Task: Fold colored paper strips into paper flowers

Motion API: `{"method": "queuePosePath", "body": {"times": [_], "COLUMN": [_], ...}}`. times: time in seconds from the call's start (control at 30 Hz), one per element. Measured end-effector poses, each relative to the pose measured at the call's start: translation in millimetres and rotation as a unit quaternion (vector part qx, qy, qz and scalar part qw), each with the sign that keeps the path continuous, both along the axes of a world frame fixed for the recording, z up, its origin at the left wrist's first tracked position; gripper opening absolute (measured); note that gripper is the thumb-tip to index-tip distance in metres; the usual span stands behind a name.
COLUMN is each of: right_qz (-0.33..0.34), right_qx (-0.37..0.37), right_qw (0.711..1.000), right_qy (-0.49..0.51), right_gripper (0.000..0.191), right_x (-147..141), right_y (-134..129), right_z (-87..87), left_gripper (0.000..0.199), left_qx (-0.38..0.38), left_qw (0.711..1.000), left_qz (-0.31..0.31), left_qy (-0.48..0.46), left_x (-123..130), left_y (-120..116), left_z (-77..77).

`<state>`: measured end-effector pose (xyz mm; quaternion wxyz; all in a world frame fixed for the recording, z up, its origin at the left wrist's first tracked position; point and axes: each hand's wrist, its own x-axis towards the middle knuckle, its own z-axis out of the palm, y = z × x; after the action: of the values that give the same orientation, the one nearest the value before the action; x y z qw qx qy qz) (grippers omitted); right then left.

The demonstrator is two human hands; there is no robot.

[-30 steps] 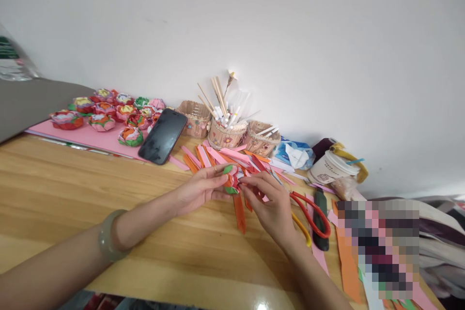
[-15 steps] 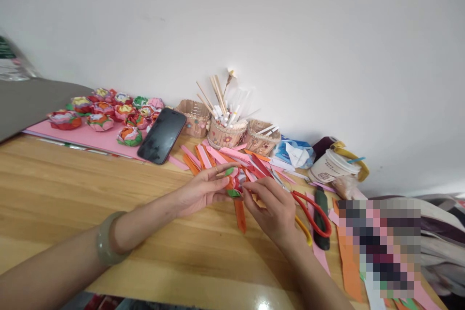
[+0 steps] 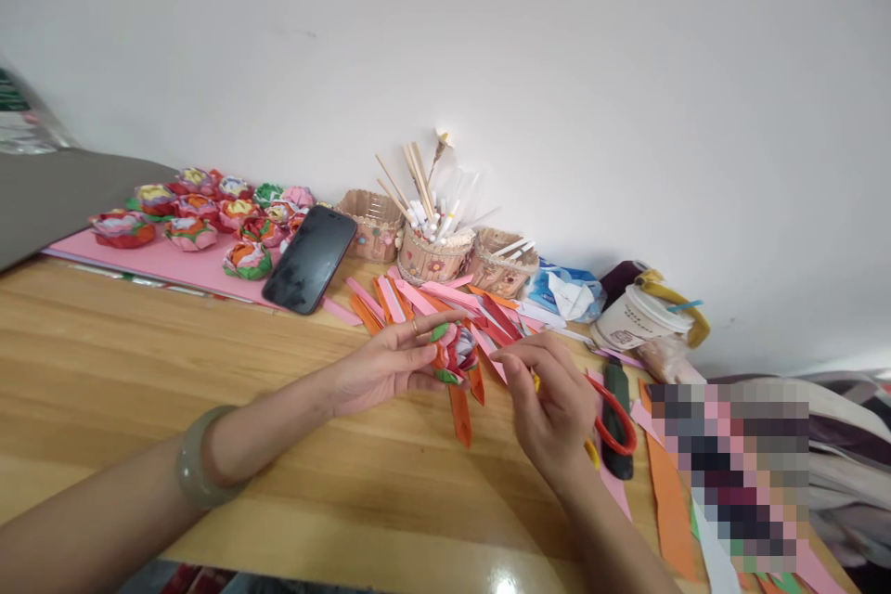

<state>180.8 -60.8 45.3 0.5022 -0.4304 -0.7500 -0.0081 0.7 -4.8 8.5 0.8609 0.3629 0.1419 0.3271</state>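
Before me, a left hand holds a round multicoloured paper flower; toward four o'clock, the right hand curls, grip unclear.

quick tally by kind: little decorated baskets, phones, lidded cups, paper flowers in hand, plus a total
Decorated baskets: 3
Phone: 1
Lidded cup: 1
Paper flower in the left hand: 1
Total: 6
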Motion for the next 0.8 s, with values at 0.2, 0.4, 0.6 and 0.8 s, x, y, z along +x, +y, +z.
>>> {"method": "queuePosePath", "body": {"times": [0.2,0.4,0.6,0.8], "right_qz": [0.039,0.047,0.050,0.058], "right_qx": [-0.172,-0.233,-0.244,-0.228], "right_qw": [0.981,0.962,0.959,0.964], "right_qy": [0.082,0.132,0.135,0.121], "right_gripper": [0.017,0.018,0.020,0.016], "right_x": [-2.5,-4.2,-4.3,-4.3], "right_y": [2.4,4.5,3.9,4.9], "right_z": [3.8,1.9,1.2,0.5], "left_gripper": [0.046,0.043,0.036,0.033], "left_qx": [0.021,0.029,0.038,0.053], "left_qw": [0.999,0.998,0.997,0.997], "left_qz": [0.034,0.057,0.058,0.056], "left_qy": [-0.010,-0.020,-0.029,-0.023], "left_x": [0.9,1.3,1.2,0.8], "left_y": [0.6,0.9,0.9,0.3], "left_z": [-3.5,-7.1,-9.9,-7.6]}}
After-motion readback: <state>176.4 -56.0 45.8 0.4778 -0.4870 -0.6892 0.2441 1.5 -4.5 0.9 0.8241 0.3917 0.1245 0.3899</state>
